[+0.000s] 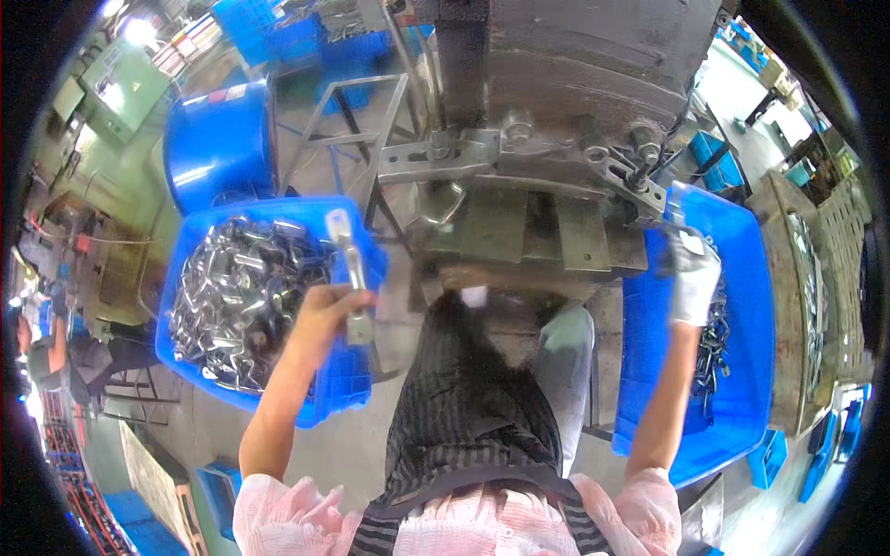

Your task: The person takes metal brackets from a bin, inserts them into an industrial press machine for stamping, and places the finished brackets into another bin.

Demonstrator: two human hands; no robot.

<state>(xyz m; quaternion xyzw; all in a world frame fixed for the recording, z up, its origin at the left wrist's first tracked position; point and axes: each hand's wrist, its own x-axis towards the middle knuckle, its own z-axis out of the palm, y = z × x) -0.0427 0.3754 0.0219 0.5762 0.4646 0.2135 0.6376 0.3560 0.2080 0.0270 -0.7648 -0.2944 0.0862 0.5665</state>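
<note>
My bare left hand [332,311] is closed on a shiny bent metal strip [356,271], held upright at the right edge of a blue bin [324,387]. That bin is heaped with similar bent metal pieces [246,296]. My right hand [695,278], in a white glove, is over the upper part of a second blue bin [640,398]. Its fingers are blurred beside something dark, so I cannot make out a grip. More metal pieces [712,352] lie in this bin, partly hidden by my right arm.
A large dark machine [584,65] stands ahead, its bed [505,227] fitted with a bolted clamp [440,156] on the left and another clamp [626,181] on the right. A blue drum [221,144] stands behind the left bin. A wooden crate [788,306] borders the right bin.
</note>
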